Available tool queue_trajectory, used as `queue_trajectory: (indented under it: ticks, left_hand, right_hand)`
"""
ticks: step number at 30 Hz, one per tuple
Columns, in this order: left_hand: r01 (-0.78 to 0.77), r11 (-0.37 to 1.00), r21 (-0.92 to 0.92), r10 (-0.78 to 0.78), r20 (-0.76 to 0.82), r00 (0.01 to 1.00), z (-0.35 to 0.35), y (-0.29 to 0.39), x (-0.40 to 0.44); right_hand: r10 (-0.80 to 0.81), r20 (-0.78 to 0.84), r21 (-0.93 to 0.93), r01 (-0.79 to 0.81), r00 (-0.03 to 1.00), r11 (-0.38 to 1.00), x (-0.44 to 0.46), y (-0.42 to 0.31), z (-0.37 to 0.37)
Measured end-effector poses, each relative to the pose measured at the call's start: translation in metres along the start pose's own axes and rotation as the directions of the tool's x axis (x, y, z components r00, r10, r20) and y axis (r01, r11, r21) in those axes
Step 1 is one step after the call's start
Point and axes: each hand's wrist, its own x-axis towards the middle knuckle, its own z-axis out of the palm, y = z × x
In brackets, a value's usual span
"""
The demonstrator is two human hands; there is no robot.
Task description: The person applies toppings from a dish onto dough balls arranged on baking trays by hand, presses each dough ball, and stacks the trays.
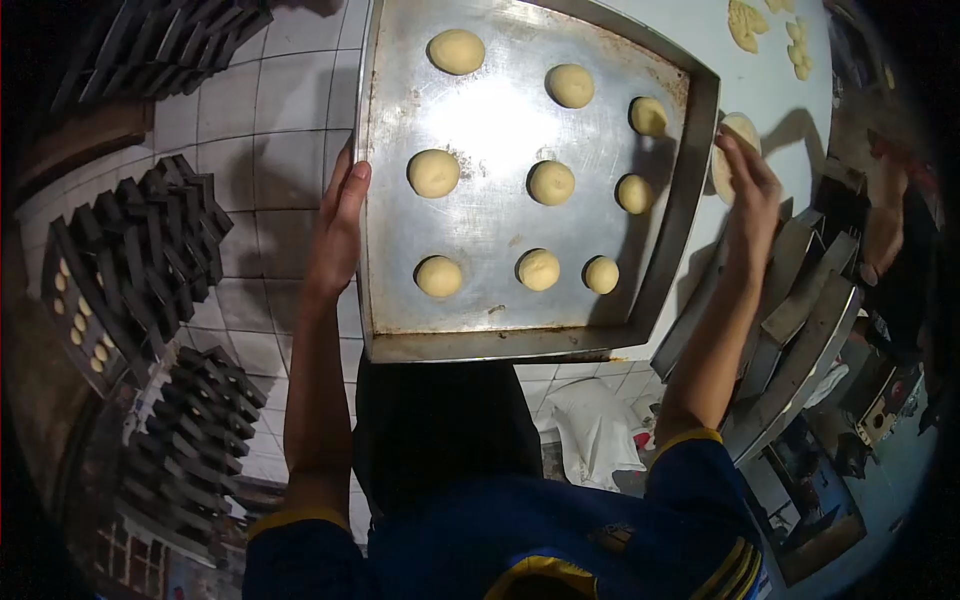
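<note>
A square metal baking tray with raised, browned walls is held up in front of my body. Several round, pale yellow dough balls sit spaced in rows on its shiny bottom. My left hand grips the left wall, its thumb on the rim and the other fingers mostly hidden underneath. On the opposite side, my right hand is closed at the outer face of the right wall; part of its grip is out of sight. A flat, pale round piece lies on the table just behind my right fingers.
Dark stacked trays stand along the left, some holding dough balls. The white table at upper right carries dough pieces. More trays lean at right, near another person's arm. A white sack lies on the tiled floor.
</note>
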Motion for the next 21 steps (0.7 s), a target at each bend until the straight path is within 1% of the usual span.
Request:
queue_trajectory:
  ticks: [2,4,6,8,9,10,11,12,13,14,15,16,18,20,21]
  left_hand:
    - [-0.003,1.0,-0.021,0.003,0.011,1.0,0.001,-0.003,0.002]
    - [-0.013,1.0,-0.012,0.013,0.002,1.0,-0.001,-0.007,0.003]
    - [-0.012,1.0,-0.008,0.012,0.002,1.0,0.005,0.009,-0.002]
    - [-0.003,1.0,-0.006,0.003,0.007,1.0,0.006,0.014,-0.003]
    - [0.005,0.998,-0.063,-0.003,0.034,0.999,0.006,0.012,-0.002]
    - [0.013,0.993,-0.121,-0.005,0.062,0.998,0.006,0.011,-0.002]
    - [0.015,0.992,-0.125,-0.007,0.065,0.998,0.006,0.012,-0.003]
    - [0.045,0.995,-0.09,-0.041,0.055,0.998,0.006,0.015,-0.004]
    - [0.075,0.996,-0.055,-0.073,0.042,0.996,0.005,0.016,-0.004]
    - [0.074,0.995,-0.06,-0.071,0.041,0.997,0.004,0.014,-0.004]
    - [0.045,0.999,-0.021,-0.044,0.023,0.999,0.003,0.01,-0.003]
    - [0.018,1.0,0.018,-0.018,0.005,1.0,0.003,0.007,-0.003]
    - [0.002,1.0,0.023,-0.001,-0.01,1.0,0.002,0.004,-0.001]
    - [-0.011,1.0,0.028,0.012,-0.024,1.0,0.002,0.0,0.0]
    - [-0.012,1.0,-0.001,0.012,-0.006,1.0,0.0,-0.002,0.001]
  right_hand:
    - [-0.058,0.141,0.118,0.041,0.988,0.992,-0.003,-0.022,0.041]
    - [-0.095,0.237,0.25,0.033,0.967,0.968,-0.006,-0.05,0.089]
    - [-0.218,0.275,0.307,0.129,0.937,0.943,-0.004,-0.07,0.135]
    - [-0.358,0.246,0.22,0.308,0.901,0.926,-0.003,-0.086,0.169]
    - [-0.513,0.184,0.146,0.493,0.839,0.858,0.0,-0.094,0.183]
    - [-0.656,0.136,0.056,0.655,0.742,0.753,0.006,-0.1,0.197]
    - [-0.727,0.121,0.002,0.732,0.676,0.681,0.012,-0.098,0.212]
    - [-0.727,0.124,-0.001,0.733,0.675,0.68,0.015,-0.099,0.219]
    - [-0.748,0.178,-0.086,0.767,0.64,0.636,0.017,-0.1,0.225]
    - [-0.761,0.236,-0.166,0.797,0.604,0.581,0.018,-0.101,0.231]
    - [-0.778,0.215,-0.247,0.804,0.59,0.542,0.017,-0.1,0.237]
    - [-0.779,0.219,-0.246,0.806,0.588,0.539,0.016,-0.098,0.238]
    - [-0.8,0.254,-0.352,0.823,0.543,0.447,0.015,-0.097,0.24]
    - [-0.793,0.282,-0.36,0.826,0.54,0.435,0.009,-0.094,0.241]
    - [-0.784,0.305,-0.37,0.826,0.541,0.426,0.004,-0.093,0.24]
